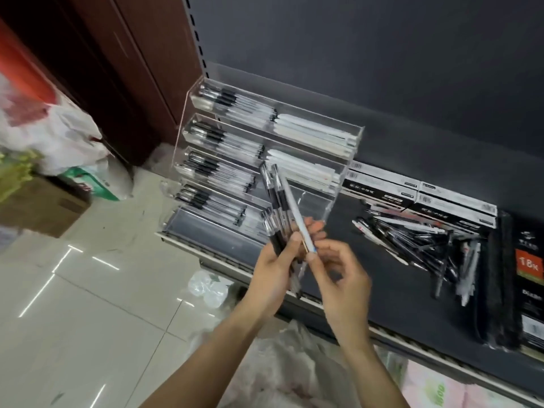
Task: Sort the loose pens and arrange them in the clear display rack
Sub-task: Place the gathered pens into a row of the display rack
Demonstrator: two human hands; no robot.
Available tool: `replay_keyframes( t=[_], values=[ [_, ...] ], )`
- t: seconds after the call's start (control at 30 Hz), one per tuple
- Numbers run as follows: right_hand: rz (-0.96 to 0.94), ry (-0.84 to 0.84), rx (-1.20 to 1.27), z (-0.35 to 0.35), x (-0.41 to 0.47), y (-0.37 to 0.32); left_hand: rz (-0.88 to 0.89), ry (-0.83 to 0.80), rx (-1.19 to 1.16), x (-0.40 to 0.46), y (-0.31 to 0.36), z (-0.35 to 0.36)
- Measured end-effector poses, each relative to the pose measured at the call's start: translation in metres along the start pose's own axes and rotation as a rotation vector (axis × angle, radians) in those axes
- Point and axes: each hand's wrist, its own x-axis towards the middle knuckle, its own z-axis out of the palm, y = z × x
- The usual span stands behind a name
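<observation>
Two hands are busy in front of the clear display rack (pixel 338 184) here. The left hand (pixel 273 269) is wrapped around a small bunch of black-grip gel pens (pixel 275 201), thumb across the front, with the pens sticking up and fanning out a bit so their tips overlap the rack's lower tiers. The right hand (pixel 335 275) is pinching the low end of a single white pen (pixel 295 213) between thumb and fingertips; that pen leans up and left across the bunch, touching or just about touching it, hard to say with the blur.

The rack itself sits on the left end of a dark shelf (pixel 382 298), stepped in tiers. Left side of each tier is packed with black-grip pens, and the right side of the upper tiers has white pens lying flat. The lowest right-hand compartment looks bare as far as I can tell through the acrylic.

Over to the right on the same shelf, well apart from the hands, there's a messy pile of loose pens (pixel 424 245), mostly black with a few white ones mixed in. Behind that pile are some black-and-white pen boxes (pixel 418 192) stacked against the back panel, and dark packaged items (pixel 527 278) stand at the far right edge.
</observation>
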Motion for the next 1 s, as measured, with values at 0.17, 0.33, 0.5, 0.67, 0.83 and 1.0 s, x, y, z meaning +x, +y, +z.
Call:
replay_keyframes(
  t=[0.17, 0.33, 0.5, 0.67, 0.83, 1.0],
  values=[
    [-0.004, -0.046, -0.161, 0.055, 0.015, -0.017, -0.005, 0.001, 0.044, 0.017, 0.035, -0.062],
    [-0.067, 0.02, -0.343, 0.111, 0.023, -0.038, -0.055, 0.03, 0.017, 0.037, 0.061, -0.109],
    [-0.192, 0.352, -0.866, 0.069, 0.043, -0.034, -0.07, -0.001, -0.056, 0.057, 0.083, -0.139],
    [-0.245, 0.233, -1.254, 0.034, 0.069, -0.028, -0.141, -0.018, -0.145, 0.065, 0.089, -0.154],
    [-0.216, -0.232, -1.705, 0.047, 0.098, -0.032, -0.18, 0.014, -0.207, 0.067, 0.088, -0.151],
    [-0.089, -0.613, -1.794, 0.062, 0.115, -0.053, -0.237, -0.001, -0.299, 0.07, 0.088, -0.141]
  ],
)
